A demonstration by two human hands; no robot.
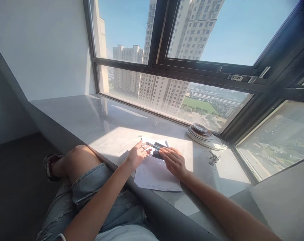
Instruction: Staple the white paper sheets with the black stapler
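Observation:
A small black stapler [157, 154] is tipped open above a stack of white paper [158, 179], its silver staple channel showing. My right hand [174, 162] wraps round its body from the right. At the channel's left end is my left hand [137, 154], with thumb and fingers curled close together. Whether it pinches the channel tip or a bit of staples is too small to make out. Just beyond the left thumb a tiny strip, perhaps staples [140, 136], lies on the pale sill [111, 134].
Stacked round plates or lids [204, 135] stand by the window at the right. Several small metal pieces [214, 157], perhaps keys, lie in front of them. My bent knee [79, 155] is beside the sill's front edge. Dark window frames [174, 73] rise behind.

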